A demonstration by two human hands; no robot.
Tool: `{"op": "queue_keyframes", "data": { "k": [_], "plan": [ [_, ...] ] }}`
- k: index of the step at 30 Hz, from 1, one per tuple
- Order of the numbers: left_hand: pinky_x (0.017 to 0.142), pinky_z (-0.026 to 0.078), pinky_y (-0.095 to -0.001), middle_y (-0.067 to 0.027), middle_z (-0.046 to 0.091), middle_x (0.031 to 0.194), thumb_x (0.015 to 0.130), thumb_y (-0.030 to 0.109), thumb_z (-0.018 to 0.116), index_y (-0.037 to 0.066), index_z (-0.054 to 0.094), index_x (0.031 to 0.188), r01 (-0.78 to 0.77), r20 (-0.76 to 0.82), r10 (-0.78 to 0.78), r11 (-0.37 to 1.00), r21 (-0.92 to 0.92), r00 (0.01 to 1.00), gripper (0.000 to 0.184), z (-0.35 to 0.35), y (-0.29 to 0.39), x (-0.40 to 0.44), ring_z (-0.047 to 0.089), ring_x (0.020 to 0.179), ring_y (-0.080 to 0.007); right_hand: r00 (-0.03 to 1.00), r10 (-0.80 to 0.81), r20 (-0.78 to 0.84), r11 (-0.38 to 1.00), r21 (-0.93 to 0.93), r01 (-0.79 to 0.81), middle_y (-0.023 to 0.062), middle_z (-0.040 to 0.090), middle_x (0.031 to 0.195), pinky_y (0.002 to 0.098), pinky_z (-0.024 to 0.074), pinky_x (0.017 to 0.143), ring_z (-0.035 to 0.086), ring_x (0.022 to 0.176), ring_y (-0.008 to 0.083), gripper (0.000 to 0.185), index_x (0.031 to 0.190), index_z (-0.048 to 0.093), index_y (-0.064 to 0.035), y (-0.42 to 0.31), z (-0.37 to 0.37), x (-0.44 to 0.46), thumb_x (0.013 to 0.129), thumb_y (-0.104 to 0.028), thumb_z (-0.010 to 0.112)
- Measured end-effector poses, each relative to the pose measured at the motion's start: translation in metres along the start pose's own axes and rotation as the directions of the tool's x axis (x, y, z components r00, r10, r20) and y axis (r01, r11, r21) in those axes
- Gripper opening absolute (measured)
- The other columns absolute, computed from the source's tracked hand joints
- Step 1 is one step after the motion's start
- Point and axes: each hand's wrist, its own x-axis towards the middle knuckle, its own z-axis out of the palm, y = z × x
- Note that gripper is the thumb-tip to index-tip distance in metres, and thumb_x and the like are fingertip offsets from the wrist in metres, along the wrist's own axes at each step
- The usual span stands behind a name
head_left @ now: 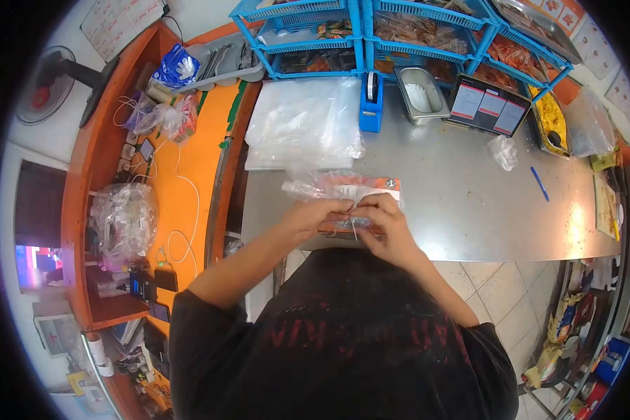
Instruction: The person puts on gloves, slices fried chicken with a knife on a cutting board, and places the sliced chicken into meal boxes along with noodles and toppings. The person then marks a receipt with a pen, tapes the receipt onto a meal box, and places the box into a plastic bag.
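At the near edge of the metal table [462,210] lies a clear plastic bag [301,187] over a package with an orange and white label [378,185]. My left hand [315,215] has its fingers closed at the bag, close to my right hand. My right hand [385,227] is pinched at the same spot, with a thin whitish strip [354,229] hanging between the two hands. Whether the left fingers hold the strip or the bag is hidden.
Behind the hands lie a stack of clear bags [301,119] and a blue tape dispenser [371,105]. Farther back stand a metal tray [422,94], a tablet [487,105] and blue racks [315,47]. A blue pen [540,183] and crumpled plastic [502,152] lie right.
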Motion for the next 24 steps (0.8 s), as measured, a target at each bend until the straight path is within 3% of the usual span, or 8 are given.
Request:
{"op": "queue_keyframes", "data": {
  "k": [2,4,6,9,14,15,21,24],
  "plan": [
    [0.081,0.046,-0.0311,-0.008,0.061,0.1,0.085,0.02,0.062,-0.001,0.057,0.108,0.056,-0.017,-0.06,0.984,-0.168,0.998,0.032,0.005,-0.006,-0.005,0.058,0.096,-0.0168,0.999,-0.02,-0.032,1.0,-0.007,0.02,0.0071,0.057,0.087,0.0334,0.044,0.076,0.054,0.084,0.0268,0.027,0.09,0.066,-0.0061,0.013,0.017,-0.01,0.064,0.002,0.068],
    [0.083,0.045,-0.0322,-0.0085,0.061,0.102,0.085,0.021,0.062,0.0,0.056,0.109,0.027,-0.045,-0.036,0.984,-0.179,0.998,0.033,0.007,-0.012,-0.007,0.056,0.1,-0.0171,0.996,0.027,-0.08,0.998,0.051,-0.023,0.0084,0.057,0.09,0.0317,0.0433,0.077,0.054,0.087,0.0238,0.019,0.086,0.066,-0.0048,0.021,0.027,-0.014,0.068,0.002,0.068],
    [0.086,0.044,-0.0332,-0.0091,0.06,0.103,0.086,0.022,0.062,0.001,0.055,0.111,-0.007,-0.074,-0.007,0.981,-0.192,0.997,0.034,0.008,-0.014,-0.008,0.055,0.103,-0.0173,0.923,0.369,-0.104,0.879,0.363,-0.31,0.0079,0.057,0.088,0.029,0.0422,0.075,0.054,0.087,0.0204,0.013,0.083,0.066,-0.0038,0.022,0.031,-0.011,0.072,0.002,0.067],
    [0.087,0.043,-0.0356,-0.0089,0.059,0.105,0.086,0.022,0.061,0.002,0.054,0.112,-0.052,-0.066,0.041,0.983,-0.175,0.997,0.034,0.012,-0.011,-0.012,0.053,0.106,-0.0193,0.878,0.473,-0.079,0.824,0.393,-0.408,0.008,0.054,0.089,0.0281,0.0404,0.075,0.051,0.088,0.0196,0.008,0.081,0.064,-0.0027,0.012,0.027,0.0,0.074,-0.002,0.068],
    [0.08,0.047,-0.0381,-0.0073,0.057,0.106,0.086,0.018,0.061,0.011,0.054,0.107,-0.139,-0.07,0.131,0.982,-0.127,0.989,0.023,0.012,-0.009,-0.012,0.056,0.101,-0.0207,0.877,0.478,-0.061,0.857,0.25,-0.45,0.0089,0.047,0.099,0.033,0.0359,0.083,0.041,0.098,0.0237,0.005,0.078,0.062,-0.0031,0.018,0.026,-0.001,0.077,-0.008,0.063],
    [0.08,0.047,-0.0381,-0.0073,0.057,0.106,0.086,0.018,0.061,0.011,0.054,0.107,-0.139,-0.069,0.13,0.982,-0.131,0.989,0.023,0.012,-0.009,-0.012,0.056,0.101,-0.0207,0.884,0.467,-0.016,0.876,0.143,-0.461,0.0092,0.046,0.103,0.0349,0.0342,0.086,0.038,0.101,0.0249,0.006,0.078,0.061,-0.0036,0.016,0.025,-0.002,0.077,-0.009,0.061],
    [0.074,0.052,-0.037,-0.0082,0.056,0.105,0.086,0.014,0.06,0.011,0.054,0.103,-0.103,-0.071,0.094,0.987,-0.127,0.993,0.019,0.008,-0.015,-0.006,0.058,0.098,-0.0215,0.919,0.389,-0.071,0.92,0.088,-0.382,0.0096,0.045,0.103,0.036,0.0331,0.087,0.037,0.098,0.0263,0.006,0.077,0.061,-0.0052,0.008,0.025,-0.004,0.074,-0.01,0.06],
    [0.071,0.054,-0.0361,-0.007,0.057,0.101,0.086,0.011,0.059,0.01,0.054,0.101,-0.187,-0.054,0.18,0.965,-0.185,0.982,0.016,0.014,-0.012,-0.011,0.058,0.094,-0.0209,0.913,0.407,-0.04,0.913,0.039,-0.406,0.0103,0.045,0.105,0.0368,0.0332,0.087,0.037,0.098,0.0273,0.006,0.076,0.061,-0.005,0.004,0.022,-0.001,0.074,-0.011,0.06]
  ]
}}
